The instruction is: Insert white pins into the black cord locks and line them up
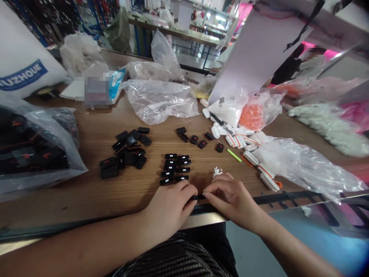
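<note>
My left hand (176,200) is closed on a small black plastic connector housing (198,197) at the table's front edge. Thumb and forefinger of my right hand (230,194) pinch together at the housing's right end; whatever is between them is too small to make out. Just beyond the right hand lies a little heap of tiny white plugs (217,171). Left of it, two columns of black housings with paired white dots (175,168) lie beyond my left hand. A pile of black housings without visible white dots (128,150) sits farther left.
Several loose black housings (202,144) and a yellow-green stick (234,155) lie beyond my hands. White connectors with orange seals (268,181) spread along the right. A clear bag of black parts (37,154) stands at left; a clear plastic bag (161,100) lies at the back.
</note>
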A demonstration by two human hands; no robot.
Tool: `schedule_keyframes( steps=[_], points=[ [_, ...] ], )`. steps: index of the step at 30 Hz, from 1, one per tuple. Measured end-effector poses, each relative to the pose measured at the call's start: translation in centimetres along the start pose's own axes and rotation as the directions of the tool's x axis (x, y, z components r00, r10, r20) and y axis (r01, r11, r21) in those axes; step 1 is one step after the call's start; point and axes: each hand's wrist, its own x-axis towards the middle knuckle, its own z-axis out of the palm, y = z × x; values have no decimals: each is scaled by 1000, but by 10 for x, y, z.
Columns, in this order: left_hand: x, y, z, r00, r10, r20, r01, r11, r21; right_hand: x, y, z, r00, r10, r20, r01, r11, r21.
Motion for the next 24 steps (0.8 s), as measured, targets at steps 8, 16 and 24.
schedule_keyframes(
  steps=[8,16,24],
  points=[
    [2,3,-4,1000,-21,19,21,1000,2,1,-8,11,991,-130,34,133,985,-108],
    [2,3,-3,999,-36,16,36,999,-2,0,-19,8,939,-339,58,334,857,-392],
    [2,0,-1,999,-38,-3,38,999,-19,-12,-16,17,912,-410,29,377,806,-457]
  ],
)
